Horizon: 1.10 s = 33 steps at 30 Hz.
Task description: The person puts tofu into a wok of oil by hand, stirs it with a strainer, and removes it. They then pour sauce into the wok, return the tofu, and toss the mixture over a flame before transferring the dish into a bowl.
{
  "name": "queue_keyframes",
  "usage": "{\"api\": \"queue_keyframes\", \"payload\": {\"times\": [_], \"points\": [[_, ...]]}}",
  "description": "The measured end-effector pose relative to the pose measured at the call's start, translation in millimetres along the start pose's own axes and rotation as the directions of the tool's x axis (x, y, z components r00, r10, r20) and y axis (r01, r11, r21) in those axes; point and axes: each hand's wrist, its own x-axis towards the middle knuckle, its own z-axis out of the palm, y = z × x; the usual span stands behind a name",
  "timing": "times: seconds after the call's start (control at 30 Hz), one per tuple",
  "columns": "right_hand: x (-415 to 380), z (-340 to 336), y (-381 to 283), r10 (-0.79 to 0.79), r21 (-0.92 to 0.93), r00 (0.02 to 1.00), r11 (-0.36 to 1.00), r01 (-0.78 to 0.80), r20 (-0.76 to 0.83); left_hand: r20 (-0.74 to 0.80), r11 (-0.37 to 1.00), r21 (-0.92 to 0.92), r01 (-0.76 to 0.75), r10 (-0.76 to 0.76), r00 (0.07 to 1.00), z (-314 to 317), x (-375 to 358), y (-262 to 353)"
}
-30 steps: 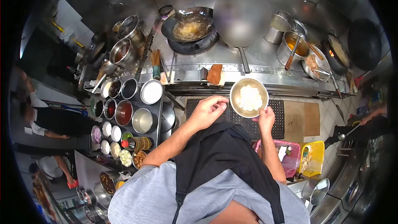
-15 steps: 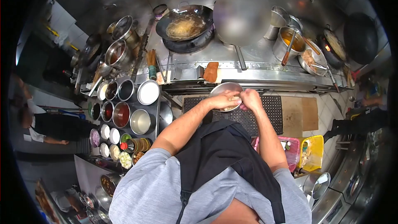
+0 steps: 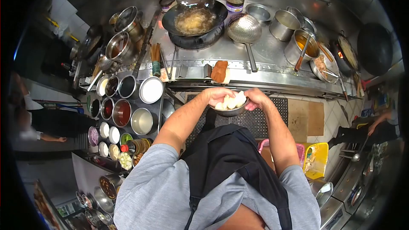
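Note:
A metal bowl [image 3: 230, 113] with pale, whitish chunks of food [image 3: 232, 101] in it is held in front of my body. My left hand [image 3: 216, 96] grips the bowl's left rim, its fingers reaching over beside the chunks. On the other side, my right hand [image 3: 255, 98] has its fingers closed around the right rim. Some of the fingers are hidden behind the bowl and the food. Beyond the bowl, a wok [image 3: 194, 21] holds bubbling oil with something golden frying in it.
A perforated strainer [image 3: 244, 29] rests on the steel stove top, right of the wok. Sauce pots [image 3: 122, 113] and ingredient tubs stand at left. A soup pot [image 3: 301, 47] with a ladle is at right. Other people stand at both edges. Bins [image 3: 316, 159] are at lower right.
The bowl has tilted more level and its pale chunks now show. My left hand has shifted from over the bowl to its left rim. The blurred object over the stove is gone; the strainer lies there.

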Motion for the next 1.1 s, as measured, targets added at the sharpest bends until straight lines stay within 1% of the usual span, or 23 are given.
{"api": "queue_keyframes", "payload": {"times": [0.03,0.07,0.13,0.17,0.23,0.3,0.37,0.4,0.43,0.5,0.53,0.57,0.63,0.67,0.7,0.73,0.77,0.8,0.83,0.9,0.97,1.03,1.1], "points": [[-2,2,-3,-0.060,0.006,0.998,0.998,0.060,0.008,-0.008,0.998,-0.048,-0.027,0.027,1.000,2,-4,2],[-3,4,-6,-0.059,0.009,0.998,0.998,0.058,0.008,-0.008,0.999,-0.049,-0.024,0.024,1.000,4,-7,4],[-4,6,-12,-0.147,-0.082,0.989,0.986,0.143,-0.035,-0.028,0.997,0.040,-0.069,0.070,0.997,7,-12,8],[-6,6,-15,-0.146,-0.079,0.989,0.987,0.143,-0.037,-0.027,0.997,0.041,-0.065,0.067,0.997,5,-12,10],[-10,9,-20,-0.176,-0.117,0.982,0.979,0.168,-0.062,-0.071,0.965,0.245,-0.089,0.110,0.991,8,-12,12],[-8,10,-21,-0.172,-0.102,0.983,0.981,0.165,-0.064,-0.122,0.956,0.288,-0.053,0.092,0.988,4,-11,16],[-4,11,-22,-0.170,-0.080,0.983,0.983,0.165,-0.070,-0.261,0.843,0.536,-0.049,0.221,0.940,-5,-8,17],[-4,12,-23,-0.168,-0.076,0.983,0.984,0.163,-0.067,-0.311,0.814,0.579,-0.041,0.267,0.912,4,-14,21],[-4,13,-25,-0.180,-0.065,0.981,0.982,0.176,-0.072,-0.314,0.816,0.577,-0.037,0.264,0.912,15,-19,28],[0,14,-25,-0.189,-0.051,0.979,0.981,0.186,-0.072,-0.355,0.527,0.847,0.074,0.456,0.816,27,-27,40],[3,14,-24,-0.226,-0.047,0.970,0.974,0.223,-0.086,-0.347,0.497,0.866,0.051,0.524,0.778,21,-28,41],[6,14,-24,-0.263,-0.043,0.959,0.965,0.260,-0.101,-0.350,0.500,0.865,0.054,0.522,0.778,21,-30,43],[9,14,-27,-0.286,0.003,0.952,0.958,0.288,-0.110,-0.346,0.457,0.890,-0.003,0.677,0.649,27,-39,51],[10,13,-29,-0.312,0.045,0.942,0.947,0.319,-0.121,-0.305,0.361,0.932,0.027,0.743,0.596,31,-45,57],[11,13,-32,-0.310,0.050,0.943,0.947,0.318,-0.123,-0.304,0.360,0.932,0.029,0.739,0.601,33,-48,62],[13,12,-35,-0.319,0.068,0.937,0.941,0.331,-0.143,-0.366,0.554,0.815,-0.170,0.719,0.591,33,-50,68],[15,12,-38,-0.328,0.084,0.930,0.935,0.345,-0.162,-0.423,0.695,0.624,-0.358,0.685,0.593,33,-52,74],[19,12,-41,-0.327,0.087,0.931,0.935,0.344,-0.165,-0.440,0.729,0.502,-0.465,0.678,0.588,35,-53,80],[24,12,-43,-0.327,0.105,0.927,0.931,0.350,-0.185,-0.440,0.731,0.501,-0.463,0.676,0.591,37,-56,90],[30,11,-47,-0.324,0.125,0.924,0.927,0.353,-0.205,-0.468,0.734,0.376,-0.566,0.678,0.567,38,-63,112],[35,9,-48,-0.319,0.192,0.917,0.910,0.367,-0.242,-0.495,0.708,0.432,-0.559,0.704,0.510,32,-68,143],[33,4,-47,-0.298,0.192,0.915,0.915,0.355,-0.272,-0.500,0.663,0.530,-0.528,0.748,0.437,15,-69,185],[26,-1,-44,-0.284,0.184,0.898,0.916,0.358,-0.336,-0.470,0.586,0.690,-0.425,0.809,0.352,-26,-63,232]]}}
